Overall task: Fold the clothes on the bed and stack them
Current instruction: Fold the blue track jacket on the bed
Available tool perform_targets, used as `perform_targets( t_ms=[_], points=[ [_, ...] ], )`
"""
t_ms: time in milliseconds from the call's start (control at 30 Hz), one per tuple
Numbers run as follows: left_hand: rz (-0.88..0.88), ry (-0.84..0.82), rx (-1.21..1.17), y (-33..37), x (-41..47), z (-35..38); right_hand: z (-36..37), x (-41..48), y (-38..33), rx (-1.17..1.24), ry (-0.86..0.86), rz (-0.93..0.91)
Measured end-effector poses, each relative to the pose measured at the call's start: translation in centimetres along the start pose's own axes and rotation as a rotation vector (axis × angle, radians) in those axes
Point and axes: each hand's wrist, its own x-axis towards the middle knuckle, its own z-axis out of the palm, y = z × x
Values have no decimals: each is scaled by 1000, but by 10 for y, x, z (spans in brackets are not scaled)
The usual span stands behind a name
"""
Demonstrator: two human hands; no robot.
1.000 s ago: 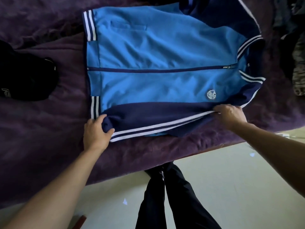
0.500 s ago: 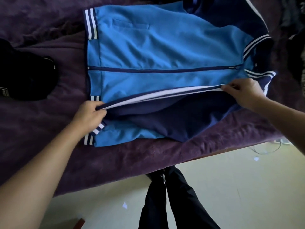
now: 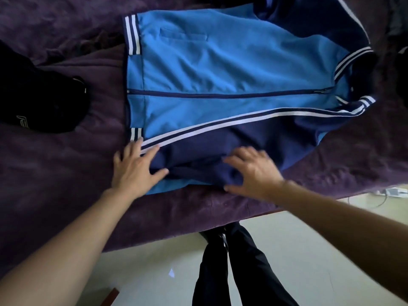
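Where the sleeve point(image 3: 254, 140) was being carried by its striped edge half a second ago, pinched at either end, it is now laid down across the near half of the blue jacket point(image 3: 220, 62). Its white stripes are seen running on a slant from the hem at the left up toward the collar at the right. The jacket itself is spread flat on the purple blanket point(image 3: 66, 173) of the bed, front up, with the zip point(image 3: 220, 95) closed and the far sleeve turned away at the top right.

The pinch has been let go by both hands. The left hand point(image 3: 134, 168) is laid flat with fingers spread on the cuff end of the sleeve, just beside the striped hem, and nothing is gripped. The right hand point(image 3: 254, 171), which was up near the collar, has been brought down to the middle of the sleeve. It is blurred, but its fingers are seen spread and only slightly bent on the navy cloth, with nothing held.

A black garment point(image 3: 39, 100) is left lying on the blanket, well apart to the left.
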Motion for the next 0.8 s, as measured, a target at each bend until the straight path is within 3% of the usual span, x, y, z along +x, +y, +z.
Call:
perform_targets(
  t_ms=[67,200,367,433,600,800],
  points=[
    [12,-63,64,2,-10,17,31,-22,-5,-19,-109,-38],
    [43,-21,46,7,-28,31,32,-50,27,23,-119,77],
    [-29,-186,82,14,-20,26,-7,-53,43,230,-548,293],
    [-15,-175,141,21,-13,13,-23,-40,55,321,-500,344],
    [28,-57,98,52,26,-23,-71,9,114,305,-161,507],
    [106,-14,0,120,111,-48,-107,104,203,230,-10,582]
  ],
)
